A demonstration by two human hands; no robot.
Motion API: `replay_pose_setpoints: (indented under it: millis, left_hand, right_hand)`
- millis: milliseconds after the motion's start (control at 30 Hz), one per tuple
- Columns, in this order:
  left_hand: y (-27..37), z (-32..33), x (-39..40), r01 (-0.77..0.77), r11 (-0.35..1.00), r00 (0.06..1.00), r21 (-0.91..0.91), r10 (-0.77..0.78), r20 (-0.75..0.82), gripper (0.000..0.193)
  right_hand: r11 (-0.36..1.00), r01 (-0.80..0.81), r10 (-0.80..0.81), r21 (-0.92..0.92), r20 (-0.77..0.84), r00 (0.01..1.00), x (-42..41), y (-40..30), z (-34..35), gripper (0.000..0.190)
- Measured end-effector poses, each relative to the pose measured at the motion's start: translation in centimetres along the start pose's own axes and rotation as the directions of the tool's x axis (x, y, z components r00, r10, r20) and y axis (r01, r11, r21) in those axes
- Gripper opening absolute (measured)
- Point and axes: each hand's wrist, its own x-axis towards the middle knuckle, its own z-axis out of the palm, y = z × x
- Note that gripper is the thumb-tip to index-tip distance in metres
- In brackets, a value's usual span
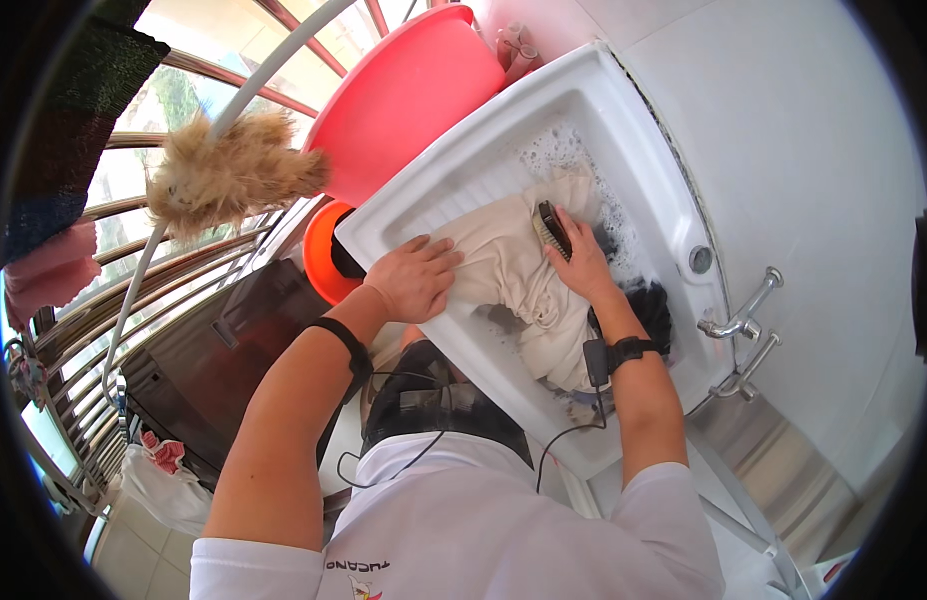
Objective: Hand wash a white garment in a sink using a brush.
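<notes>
A wet beige garment is spread over the ribbed washboard slope of a white ceramic laundry sink. Its lower part bunches down into the basin. My right hand grips a scrubbing brush with a dark back and pale bristles, which rests against the cloth. On the left, my left hand lies flat at the sink's near rim, fingers over the garment's edge. Soapy water with foam surrounds the cloth. Dark fabric sits in the basin beside my right forearm.
A large pink basin stands behind the sink, an orange basin at its left corner. Two metal taps project from the right wall. A fluffy duster hangs at upper left before barred windows. A thin cable trails from my right wrist.
</notes>
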Motion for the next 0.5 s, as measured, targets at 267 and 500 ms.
replay_pose_setpoints:
  millis: [267,500]
  left_hand:
    - [0.3,-0.8,0.5,0.003,1.000,0.999,0.001,-0.002,-0.036,0.040]
    - [0.2,-0.7,0.5,-0.007,1.000,1.000,0.008,0.007,0.029,0.043]
  right_hand:
    - [0.862,-0.058,-0.023,-0.503,-0.153,0.988,4.4,-0.8,0.3,0.064]
    - [0.784,-0.432,0.281,-0.446,-0.365,0.888,7.0,-1.7,1.3,0.064]
